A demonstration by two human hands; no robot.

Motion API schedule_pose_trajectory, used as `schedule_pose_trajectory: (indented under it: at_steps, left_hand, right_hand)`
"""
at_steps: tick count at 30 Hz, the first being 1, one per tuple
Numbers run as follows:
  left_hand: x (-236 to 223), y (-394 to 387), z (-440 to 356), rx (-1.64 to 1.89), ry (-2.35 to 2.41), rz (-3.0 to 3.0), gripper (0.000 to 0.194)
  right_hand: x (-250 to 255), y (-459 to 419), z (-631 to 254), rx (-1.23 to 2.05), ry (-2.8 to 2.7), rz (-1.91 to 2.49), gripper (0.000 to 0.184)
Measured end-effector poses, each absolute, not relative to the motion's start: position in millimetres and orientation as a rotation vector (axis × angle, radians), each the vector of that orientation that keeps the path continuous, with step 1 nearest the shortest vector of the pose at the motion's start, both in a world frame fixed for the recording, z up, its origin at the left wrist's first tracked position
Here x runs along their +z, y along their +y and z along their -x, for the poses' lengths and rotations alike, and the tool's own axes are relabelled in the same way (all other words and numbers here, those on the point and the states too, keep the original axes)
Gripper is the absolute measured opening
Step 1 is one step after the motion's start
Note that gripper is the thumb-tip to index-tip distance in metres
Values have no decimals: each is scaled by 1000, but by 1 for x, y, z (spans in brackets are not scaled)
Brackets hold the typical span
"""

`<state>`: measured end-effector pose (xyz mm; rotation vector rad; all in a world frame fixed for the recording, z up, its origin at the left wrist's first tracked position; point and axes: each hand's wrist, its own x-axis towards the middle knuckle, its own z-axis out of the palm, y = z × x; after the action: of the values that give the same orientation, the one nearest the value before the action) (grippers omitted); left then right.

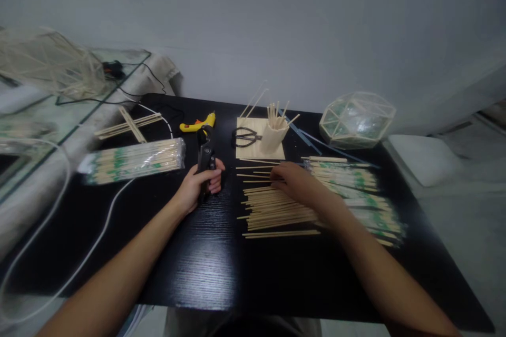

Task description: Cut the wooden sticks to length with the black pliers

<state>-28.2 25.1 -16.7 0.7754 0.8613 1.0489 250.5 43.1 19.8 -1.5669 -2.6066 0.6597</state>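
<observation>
- Sticks point(276, 208) lie loose on the black table point(205, 268), roughly side by side in a spread pile right of the middle, with a few set a little apart at its near and far edges.
- Right hand point(294, 181) is over the far part of the pile, palm down, fingers bent; whether they are clamped on a stick or only touching, I cannot tell.
- Left hand point(200, 184) has its fingers wrapped around a black cutter point(205, 155), whose head points away from the body.
- Beyond the pile sits a pale board point(249, 154), carrying scissors point(259, 137) and, at its right, a cup point(272, 139) with more sticks standing in it.
- Just beyond the cutter lies a yellow glue gun point(193, 127).
- Left of the cutter is a clear pack point(134, 160) of sticks; crossed bundles point(132, 125) lie behind it.
- Right of the pile are other packs point(348, 174), partly hidden by the right arm.
- Behind those packs stands a faceted frame point(358, 121).
</observation>
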Motion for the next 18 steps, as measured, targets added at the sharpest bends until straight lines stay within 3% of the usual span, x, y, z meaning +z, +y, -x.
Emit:
schedule_pose_trajectory:
  at_steps: [13,18]
  left_hand:
    - [-16,22,27,1036,883,-834,20]
    - [-16,23,28,1026,882,-807,20]
  right_hand:
    - [-7,40,-247,331,-2766,1505,13]
    - [18,40,-255,476,-2399,1419,12]
